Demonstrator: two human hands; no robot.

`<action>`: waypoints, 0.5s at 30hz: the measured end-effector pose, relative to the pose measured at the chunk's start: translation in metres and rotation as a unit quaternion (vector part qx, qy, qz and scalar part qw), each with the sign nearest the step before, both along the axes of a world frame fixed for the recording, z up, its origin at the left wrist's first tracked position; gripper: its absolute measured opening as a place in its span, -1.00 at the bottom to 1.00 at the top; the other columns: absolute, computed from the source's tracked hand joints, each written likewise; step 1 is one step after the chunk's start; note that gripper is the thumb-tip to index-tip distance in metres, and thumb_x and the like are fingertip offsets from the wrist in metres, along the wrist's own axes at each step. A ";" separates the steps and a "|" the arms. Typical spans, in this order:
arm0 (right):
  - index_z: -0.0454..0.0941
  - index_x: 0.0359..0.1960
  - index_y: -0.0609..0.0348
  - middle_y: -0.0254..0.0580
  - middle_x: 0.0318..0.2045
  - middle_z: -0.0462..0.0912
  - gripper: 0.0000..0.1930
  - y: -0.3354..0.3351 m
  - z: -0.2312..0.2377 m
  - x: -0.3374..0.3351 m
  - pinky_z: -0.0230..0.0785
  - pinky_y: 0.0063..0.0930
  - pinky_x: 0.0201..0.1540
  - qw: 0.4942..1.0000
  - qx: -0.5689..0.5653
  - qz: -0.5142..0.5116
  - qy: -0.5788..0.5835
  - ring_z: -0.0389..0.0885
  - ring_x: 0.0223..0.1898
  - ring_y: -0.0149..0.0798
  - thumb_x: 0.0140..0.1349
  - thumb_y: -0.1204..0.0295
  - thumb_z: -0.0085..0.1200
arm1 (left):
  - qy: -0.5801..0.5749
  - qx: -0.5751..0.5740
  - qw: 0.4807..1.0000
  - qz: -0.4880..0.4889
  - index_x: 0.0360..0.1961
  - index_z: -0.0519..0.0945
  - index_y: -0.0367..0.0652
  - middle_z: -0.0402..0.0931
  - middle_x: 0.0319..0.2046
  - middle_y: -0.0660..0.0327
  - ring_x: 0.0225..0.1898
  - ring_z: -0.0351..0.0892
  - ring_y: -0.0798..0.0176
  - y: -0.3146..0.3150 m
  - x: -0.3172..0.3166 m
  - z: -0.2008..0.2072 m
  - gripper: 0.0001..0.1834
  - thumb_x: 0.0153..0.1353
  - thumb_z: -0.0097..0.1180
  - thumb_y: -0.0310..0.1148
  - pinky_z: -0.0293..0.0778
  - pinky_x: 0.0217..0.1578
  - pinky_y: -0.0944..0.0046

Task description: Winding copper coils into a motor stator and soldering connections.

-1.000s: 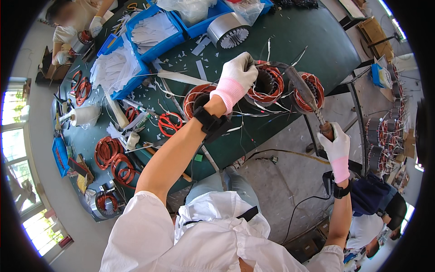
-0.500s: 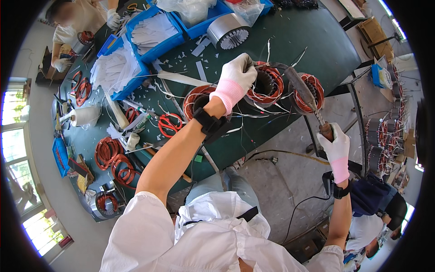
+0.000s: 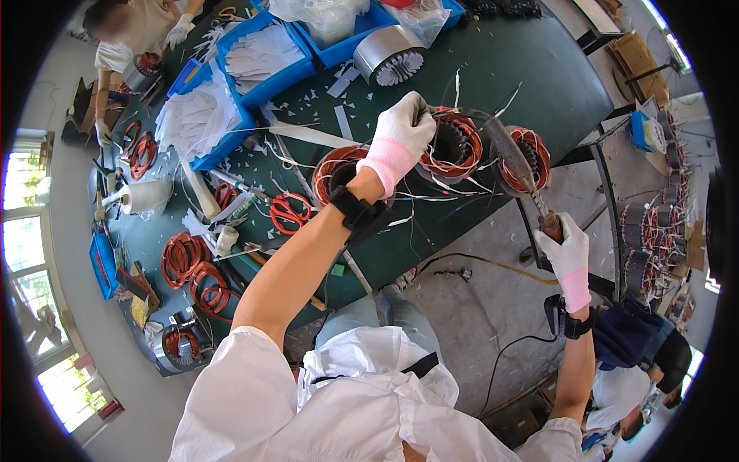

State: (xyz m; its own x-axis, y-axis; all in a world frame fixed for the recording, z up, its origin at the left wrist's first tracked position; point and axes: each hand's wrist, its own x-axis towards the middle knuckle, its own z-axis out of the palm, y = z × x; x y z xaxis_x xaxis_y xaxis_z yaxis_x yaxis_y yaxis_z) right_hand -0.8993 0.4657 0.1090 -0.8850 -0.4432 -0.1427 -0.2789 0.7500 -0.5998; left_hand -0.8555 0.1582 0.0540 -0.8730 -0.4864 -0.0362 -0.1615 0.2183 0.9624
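Note:
My right hand (image 3: 566, 250), in a white glove with a pink cuff, is closed around the wooden handle of a large soldering iron (image 3: 511, 151). The iron's thick shaft slants across the right-hand stator (image 3: 531, 156), and its bent tip curves left toward my other hand. Gloved alike, my left hand (image 3: 402, 129) is pinched over the gap between the middle stator (image 3: 450, 146) and the left stator (image 3: 337, 169); what its fingertips hold is hidden. All three stators have red-brown windings and white-sleeved leads.
Blue bins (image 3: 265, 65) with white paper strips stand at the back left. A bare stator core (image 3: 390, 55) lies beside them. Red scissors (image 3: 289, 213), copper coils (image 3: 185, 260) and a thread spool (image 3: 146, 197) lie to the left. A co-worker (image 3: 135, 35) sits at far left; a cable (image 3: 493, 258) crosses the right side.
My right hand and the iron's handle have shifted slightly left. My left hand stays nearly in place. The co-worker's hands have moved.

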 end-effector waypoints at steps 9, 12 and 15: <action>0.46 -0.37 0.29 -0.30 -0.60 0.44 -0.83 -0.005 0.015 0.012 0.29 -0.54 -0.45 0.999 -0.031 0.010 -0.035 0.34 -0.54 -0.53 0.02 0.51 0.16 | 0.013 0.019 0.999 0.044 -0.30 0.48 -0.31 0.46 -0.54 0.26 -0.50 0.29 0.54 -0.003 0.017 0.008 -0.86 0.21 -0.03 -0.44 0.32 -0.48 0.45; 0.44 -0.38 0.26 -0.39 -0.60 0.37 -0.86 -0.014 0.023 0.030 0.23 -0.57 -0.46 0.996 -0.045 0.005 -0.073 0.26 -0.52 -0.54 0.02 0.55 0.10 | 0.124 0.031 0.988 0.085 -0.21 0.46 -0.32 0.48 -0.47 0.27 -0.50 0.32 0.54 0.001 0.047 0.000 -0.86 0.25 -0.04 -0.48 0.33 -0.48 0.46; 0.42 -0.39 0.25 -0.44 -0.60 0.34 -0.87 -0.017 0.027 0.049 0.18 -0.60 -0.46 0.990 -0.046 -0.002 -0.130 0.22 -0.52 -0.56 0.01 0.56 0.09 | 0.242 0.022 0.959 0.147 -0.17 0.44 -0.27 0.49 -0.38 0.25 -0.48 0.41 0.52 0.022 0.100 0.017 -0.86 0.29 -0.06 -0.46 0.31 -0.51 0.49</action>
